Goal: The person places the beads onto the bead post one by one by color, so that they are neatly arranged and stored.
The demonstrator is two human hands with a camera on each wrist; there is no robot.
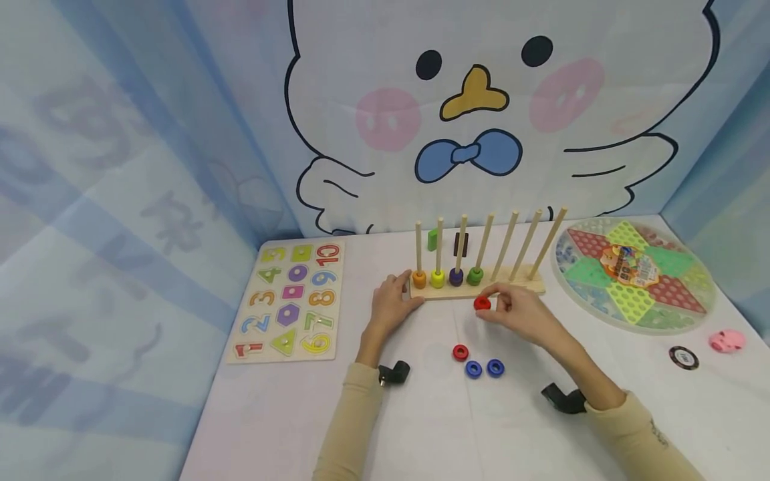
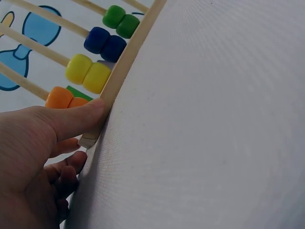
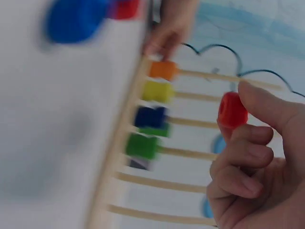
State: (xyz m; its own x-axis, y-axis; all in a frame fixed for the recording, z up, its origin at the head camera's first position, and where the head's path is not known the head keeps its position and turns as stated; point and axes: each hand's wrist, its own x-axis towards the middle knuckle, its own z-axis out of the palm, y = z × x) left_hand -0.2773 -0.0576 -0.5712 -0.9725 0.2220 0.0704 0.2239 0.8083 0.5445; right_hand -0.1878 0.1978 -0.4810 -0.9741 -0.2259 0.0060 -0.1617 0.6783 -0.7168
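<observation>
A wooden peg stand [image 1: 463, 291] with several upright pegs stands toward the back of the table. Orange [image 1: 419, 278], yellow [image 1: 438, 278], dark blue [image 1: 456, 276] and green beads [image 1: 475, 276] sit low on its left pegs, two per peg in the left wrist view; the pegs to the right are bare. My left hand [image 1: 391, 304] grips the base's left end, thumb [image 2: 90, 114] on the front. Between thumb and index finger my right hand [image 1: 522, 314] pinches a red ring bead [image 3: 232, 110], held in front of the base, apart from the pegs.
On the table nearer me lie another red ring [image 1: 460, 353] and two blue rings [image 1: 474, 369]. A number puzzle board [image 1: 331, 321] lies left. To the right are a round game board [image 1: 637, 274], a black-and-white disc [image 1: 684, 357] and a pink pig [image 1: 726, 341]. A printed curtain hangs behind.
</observation>
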